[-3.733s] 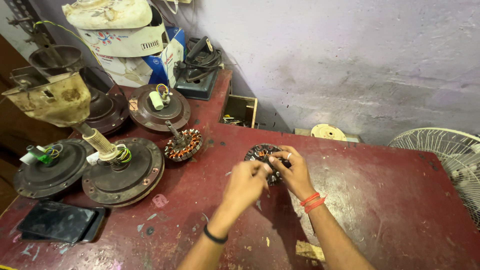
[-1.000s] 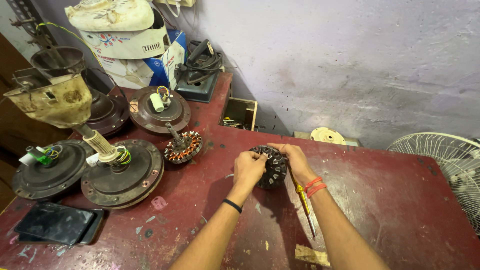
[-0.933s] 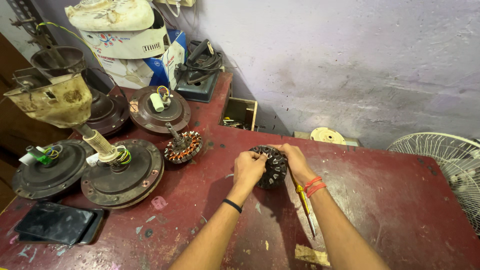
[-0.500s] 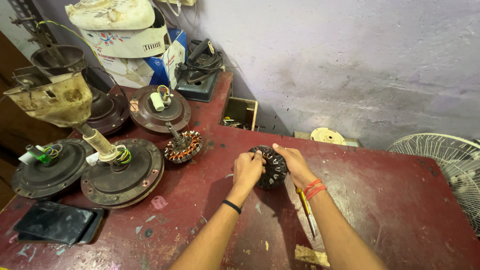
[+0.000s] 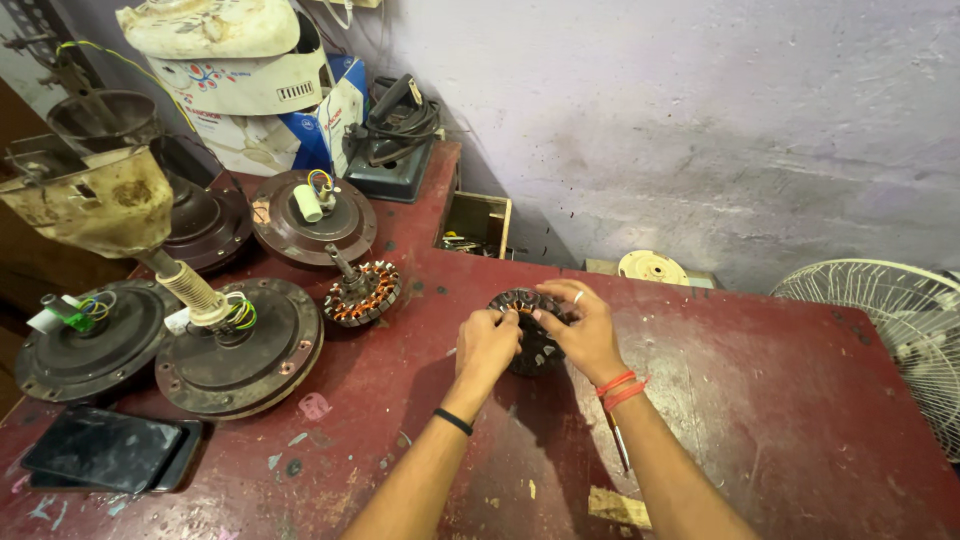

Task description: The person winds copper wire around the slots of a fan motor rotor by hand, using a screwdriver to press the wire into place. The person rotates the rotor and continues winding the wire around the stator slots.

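Observation:
A dark round fan stator (image 5: 528, 330) with copper-coloured windings lies on the red worktable (image 5: 780, 400). My left hand (image 5: 487, 345) grips its left edge with closed fingers. My right hand (image 5: 580, 330) covers its right side, fingers curled over the top rim; a ring shows on one finger and red threads circle the wrist. A second stator (image 5: 362, 292) with bright copper coils and a shaft rests a short way to the left, untouched.
Several dark ceiling-fan motor housings (image 5: 240, 345) with coloured wires crowd the table's left. A black phone (image 5: 105, 450) lies at the front left. A thin tool (image 5: 617, 448) and a wood scrap (image 5: 620, 508) lie near my right arm. A wire fan guard (image 5: 895, 320) stands right.
Both hands stay on the dark stator and have shifted slightly on it, the fingers now meeting over its top rim. Nothing else on the table has moved.

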